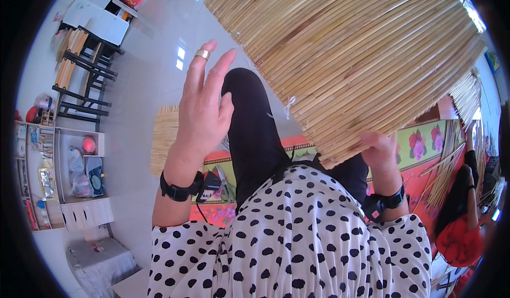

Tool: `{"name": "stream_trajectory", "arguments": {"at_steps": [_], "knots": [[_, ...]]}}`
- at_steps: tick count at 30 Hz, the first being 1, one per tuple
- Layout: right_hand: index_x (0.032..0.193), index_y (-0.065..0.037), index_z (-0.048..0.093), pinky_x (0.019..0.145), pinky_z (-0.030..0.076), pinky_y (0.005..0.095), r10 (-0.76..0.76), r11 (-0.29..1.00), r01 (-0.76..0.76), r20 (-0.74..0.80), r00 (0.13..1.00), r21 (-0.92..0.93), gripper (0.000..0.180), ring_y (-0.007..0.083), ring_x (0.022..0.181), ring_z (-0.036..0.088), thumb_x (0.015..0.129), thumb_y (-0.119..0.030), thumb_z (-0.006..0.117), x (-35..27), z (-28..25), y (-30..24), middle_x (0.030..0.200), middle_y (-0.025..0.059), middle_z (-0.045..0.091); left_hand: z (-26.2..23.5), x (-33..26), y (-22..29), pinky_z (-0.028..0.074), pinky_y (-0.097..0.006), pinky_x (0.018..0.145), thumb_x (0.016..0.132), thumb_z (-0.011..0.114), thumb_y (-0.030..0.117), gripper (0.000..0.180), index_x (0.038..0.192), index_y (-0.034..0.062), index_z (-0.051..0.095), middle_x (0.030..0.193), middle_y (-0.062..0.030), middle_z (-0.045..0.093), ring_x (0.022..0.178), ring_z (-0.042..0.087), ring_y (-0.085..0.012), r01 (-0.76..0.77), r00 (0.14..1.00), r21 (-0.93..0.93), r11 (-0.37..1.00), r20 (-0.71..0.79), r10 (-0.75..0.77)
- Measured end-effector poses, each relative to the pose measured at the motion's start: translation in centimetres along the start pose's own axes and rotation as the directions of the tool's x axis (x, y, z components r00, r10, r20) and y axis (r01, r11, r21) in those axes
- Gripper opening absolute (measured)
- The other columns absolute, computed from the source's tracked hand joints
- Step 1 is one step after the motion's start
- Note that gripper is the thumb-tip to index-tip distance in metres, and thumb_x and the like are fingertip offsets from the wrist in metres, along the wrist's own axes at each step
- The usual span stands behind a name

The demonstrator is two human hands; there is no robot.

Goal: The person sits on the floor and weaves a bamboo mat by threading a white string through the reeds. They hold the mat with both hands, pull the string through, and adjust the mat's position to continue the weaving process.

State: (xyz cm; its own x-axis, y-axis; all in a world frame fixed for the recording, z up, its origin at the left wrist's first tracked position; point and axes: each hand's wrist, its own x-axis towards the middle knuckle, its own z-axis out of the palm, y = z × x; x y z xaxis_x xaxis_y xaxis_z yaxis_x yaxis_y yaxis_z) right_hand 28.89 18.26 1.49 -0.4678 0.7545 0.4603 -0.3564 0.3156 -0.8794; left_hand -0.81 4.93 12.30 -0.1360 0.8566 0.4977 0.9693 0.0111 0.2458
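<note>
A large mat of straw-coloured reeds (pixel 361 48) tied side by side slants across the upper right, raised in front of me. My right hand (pixel 380 149) is closed on its lower near corner, fingers partly behind the reeds and slightly blurred. Up on the left, clear of the mat, my left hand (pixel 204 104) has its fingers apart and holds nothing; a ring sits on one finger. Short white string ends (pixel 289 105) hang from the mat's left edge. Beneath my left forearm, a smaller reed piece (pixel 164 138) lies on the floor.
Floral red-and-green cloth (pixel 419 144) spreads under me, with loose reeds (pixel 443 170) on its right part. A person in red (pixel 459 242) is at the far right. Along the left stand stacked black-framed furniture (pixel 87 75), a shelf unit (pixel 85 213) and a covered box (pixel 101 261).
</note>
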Motion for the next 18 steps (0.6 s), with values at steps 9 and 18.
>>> {"name": "stream_trajectory", "arguments": {"at_steps": [9, 18], "knots": [[0.131, 0.011, 0.045, 0.08, 0.059, 0.0376, 0.528, 0.705, -0.487, 0.078, 0.846, 0.516, 0.061, 0.0281, 0.093, 0.069, 0.08, -0.02, 0.052, 6.0, -1.5, -5.6, 0.113, 0.0243, 0.063, 3.2, 2.3, 0.8, 0.039, -0.055, 0.105, 0.064, 0.082, 0.01, 0.08, 0.138, 0.0191, 0.053, 0.148, -0.0107, 0.044, 0.133, 0.047, -0.0305, -0.335, 0.942, 0.012, 0.942, -0.024, 0.336], [0.149, -0.004, 0.035, 0.11, 0.035, 0.0501, 0.377, 0.705, -0.562, 0.444, 0.813, 0.433, 0.074, 0.0286, 0.14, 0.04, 0.1, -0.059, 0.036, 9.6, -1.4, -2.8, 0.149, 0.0183, 0.044, 6.2, 3.1, -0.1, 0.055, -0.033, 0.064, 0.079, 0.073, 0.007, 0.03, 0.109, 0.0059, 0.069, 0.089, -0.0118, 0.072, 0.07, 0.068, -0.0294, -0.178, 0.982, -0.383, 0.907, -0.12, 0.142]]}}
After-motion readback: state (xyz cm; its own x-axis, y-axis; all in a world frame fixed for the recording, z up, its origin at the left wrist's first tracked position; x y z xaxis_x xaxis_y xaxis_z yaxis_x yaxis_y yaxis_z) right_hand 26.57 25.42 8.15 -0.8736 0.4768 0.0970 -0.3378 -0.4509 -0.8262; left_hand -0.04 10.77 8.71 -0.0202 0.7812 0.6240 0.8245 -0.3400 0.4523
